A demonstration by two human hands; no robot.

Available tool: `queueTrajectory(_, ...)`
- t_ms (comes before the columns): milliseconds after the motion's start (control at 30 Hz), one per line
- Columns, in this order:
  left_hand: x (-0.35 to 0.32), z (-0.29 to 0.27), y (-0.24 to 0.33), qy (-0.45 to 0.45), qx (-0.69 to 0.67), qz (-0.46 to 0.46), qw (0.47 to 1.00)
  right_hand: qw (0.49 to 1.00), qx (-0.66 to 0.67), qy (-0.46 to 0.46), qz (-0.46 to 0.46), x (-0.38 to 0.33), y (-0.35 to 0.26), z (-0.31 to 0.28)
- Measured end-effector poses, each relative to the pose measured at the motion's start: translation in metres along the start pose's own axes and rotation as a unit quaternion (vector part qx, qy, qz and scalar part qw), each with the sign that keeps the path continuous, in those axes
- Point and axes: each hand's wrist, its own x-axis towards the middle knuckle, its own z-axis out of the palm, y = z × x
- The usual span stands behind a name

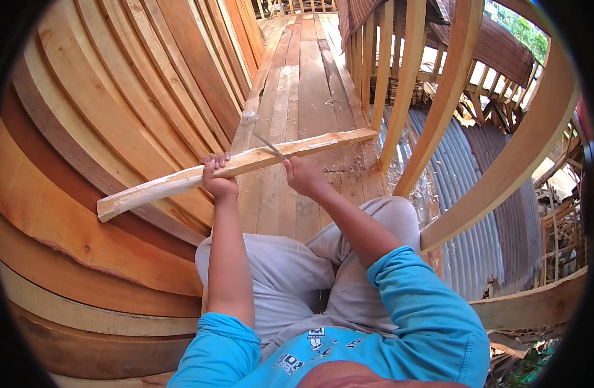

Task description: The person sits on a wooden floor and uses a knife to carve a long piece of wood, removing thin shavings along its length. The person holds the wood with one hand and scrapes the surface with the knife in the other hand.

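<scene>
Left hand point(221, 178): closed around the wooden beam, fingers over its far edge.
Right hand point(305, 174): a fist around the handle of a knife point(267, 144).
Blade: points forward and left across the beam; contact cannot be told.
Beam point(161, 188): pale, lying crosswise before the person, its right end near the railing point(427, 123).
Floor point(290, 84): planks with scattered shavings point(332, 102).
Left side: a wall of boards point(142, 110).

left hand point(221, 184): fingers point(210, 158) round wooden beam point(155, 191) | right hand point(305, 175): holds bladed tool point(268, 145)
</scene>
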Motion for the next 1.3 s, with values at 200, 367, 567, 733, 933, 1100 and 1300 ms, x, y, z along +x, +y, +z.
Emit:
queueTrajectory(200,-0.001,0.003,-0.007,-0.008,-0.012,-0.022,1.0,0.999,-0.03,0.045,-0.001,-0.001,0.03,0.006)
queueTrajectory(367,0.001,0.004,-0.006,0.009,-0.014,-0.028,0.999,0.996,-0.048,0.07,0.024,-0.001,0.043,0.008)
queueTrajectory(567,0.006,-0.009,0.006,0.023,-0.011,-0.028,0.999,0.996,-0.048,0.052,0.052,-0.003,0.026,0.014)
queueTrajectory(733,-0.001,0.011,-0.008,0.038,-0.031,-0.042,0.998,0.972,-0.109,0.055,0.201,-0.001,0.127,-0.001)
queueTrajectory(933,0.002,-0.009,0.003,0.025,-0.023,-0.019,0.999,0.978,-0.086,-0.044,0.183,-0.003,0.063,-0.046)
queueTrajectory(1100,0.003,0.001,-0.002,-0.001,-0.028,-0.019,0.999,0.998,-0.013,-0.007,0.068,0.001,-0.002,-0.016)
queueTrajectory(1300,-0.002,0.003,-0.004,0.004,-0.018,-0.03,0.999,0.995,-0.028,0.089,0.043,0.0,0.03,0.011)
